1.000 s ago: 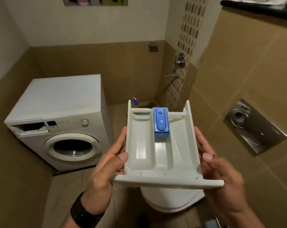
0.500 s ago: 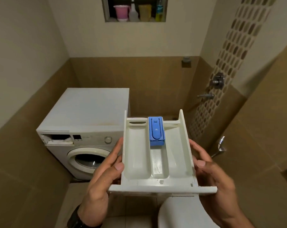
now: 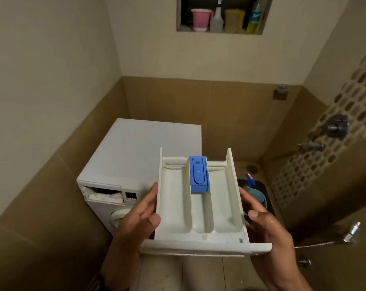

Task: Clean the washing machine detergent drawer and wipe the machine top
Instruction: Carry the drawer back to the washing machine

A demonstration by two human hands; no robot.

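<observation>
I hold the white detergent drawer [image 3: 177,206] level in front of me, out of the machine. It has three compartments and a blue insert [image 3: 198,174] in the middle one. My left hand [image 3: 135,223] grips its left wall, thumb on the rim. My right hand [image 3: 270,229] grips the right wall. The white washing machine [image 3: 140,148] stands behind and left, its top bare, with the drawer slot [image 3: 103,194] open at the front left.
A wall niche [image 3: 219,15] holds a pink cup and bottles. Taps [image 3: 335,126] sit on the right wall, a hose sprayer [image 3: 353,232] lower right. A black bucket with a blue item [image 3: 257,196] stands on the floor behind the drawer.
The view has swung left and up, toward the washing machine. The toilet seen below the drawer has left the frame. Both hands keep the same hold on the drawer.
</observation>
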